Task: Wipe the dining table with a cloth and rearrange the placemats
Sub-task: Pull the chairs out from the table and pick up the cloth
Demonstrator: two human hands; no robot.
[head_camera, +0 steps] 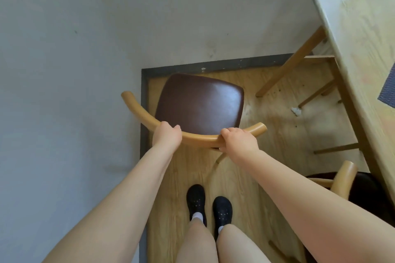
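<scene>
A wooden chair [198,102] with a dark brown seat stands in the room's corner, close to the grey walls. My left hand [167,135] grips the left part of its curved backrest rail. My right hand [238,142] grips the same rail nearer its right end. The light wooden dining table [359,34] fills the right edge of the view. A corner of a dark blue-grey placemat [388,89] lies on it at the far right. No cloth is in view.
A second chair [346,179] with a dark seat is tucked under the table at lower right. Table legs [292,64] and rungs stand right of the held chair. A small white scrap [296,110] lies on the wood floor. My feet in black shoes [208,205] are below.
</scene>
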